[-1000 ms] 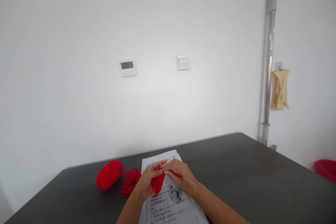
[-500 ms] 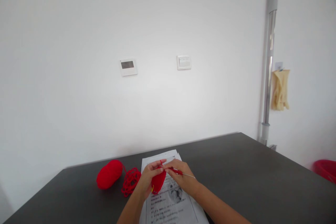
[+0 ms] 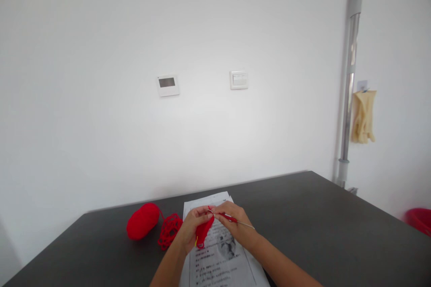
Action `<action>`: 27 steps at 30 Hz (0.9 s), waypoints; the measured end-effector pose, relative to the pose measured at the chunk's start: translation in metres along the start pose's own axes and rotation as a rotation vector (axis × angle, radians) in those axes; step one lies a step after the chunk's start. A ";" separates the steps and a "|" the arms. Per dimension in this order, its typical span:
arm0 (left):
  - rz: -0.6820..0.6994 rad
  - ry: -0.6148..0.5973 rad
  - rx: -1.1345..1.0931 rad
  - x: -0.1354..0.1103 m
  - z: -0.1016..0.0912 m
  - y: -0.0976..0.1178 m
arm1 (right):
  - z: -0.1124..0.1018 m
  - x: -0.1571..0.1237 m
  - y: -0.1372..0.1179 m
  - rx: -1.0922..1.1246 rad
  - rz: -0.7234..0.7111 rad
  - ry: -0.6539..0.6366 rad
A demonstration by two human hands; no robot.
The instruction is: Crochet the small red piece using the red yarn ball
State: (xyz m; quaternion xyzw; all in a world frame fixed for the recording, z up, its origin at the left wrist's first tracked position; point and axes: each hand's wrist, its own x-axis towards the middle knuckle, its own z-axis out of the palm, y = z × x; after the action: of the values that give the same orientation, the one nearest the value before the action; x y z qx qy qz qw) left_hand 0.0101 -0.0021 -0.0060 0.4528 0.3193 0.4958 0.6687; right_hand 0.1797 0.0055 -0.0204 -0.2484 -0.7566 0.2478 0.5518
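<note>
My left hand point(image 3: 190, 229) is closed on a small red crocheted piece point(image 3: 203, 233) held above the printed sheets. A yellow marker hangs at the piece's lower edge. My right hand point(image 3: 235, 225) pinches a thin crochet hook point(image 3: 235, 221) with a red grip, its tip at the top of the piece beside my left fingertips. Red yarn runs over my left forefinger. Left of my hands lie a loose red yarn tangle point(image 3: 169, 229) and a red yarn ball point(image 3: 142, 220) on the dark table point(image 3: 319, 224).
Printed paper sheets point(image 3: 218, 260) lie under my hands. On the white wall hang a small panel point(image 3: 167, 85) and a light switch point(image 3: 239, 80). A metal pole point(image 3: 348, 98), hanging yellow gloves point(image 3: 362, 116) and a red tub point(image 3: 419, 220) are at the right.
My hands have kept working the hook at the top of the red piece, with small finger shifts. The view has drifted slightly left, so everything sits a little further right.
</note>
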 end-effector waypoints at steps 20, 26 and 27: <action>0.064 0.129 0.117 0.003 0.003 0.002 | 0.002 0.003 0.013 0.297 0.244 0.083; 0.090 0.153 0.133 0.005 0.000 -0.001 | 0.002 0.004 0.013 0.347 0.261 0.076; 0.091 0.155 0.136 0.005 -0.001 -0.001 | 0.003 0.003 0.012 0.354 0.263 0.075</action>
State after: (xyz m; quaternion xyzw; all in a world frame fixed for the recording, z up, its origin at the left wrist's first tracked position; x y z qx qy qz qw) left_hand 0.0115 0.0029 -0.0069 0.4716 0.3821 0.5364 0.5865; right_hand 0.1775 0.0165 -0.0263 -0.2533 -0.6413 0.4373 0.5774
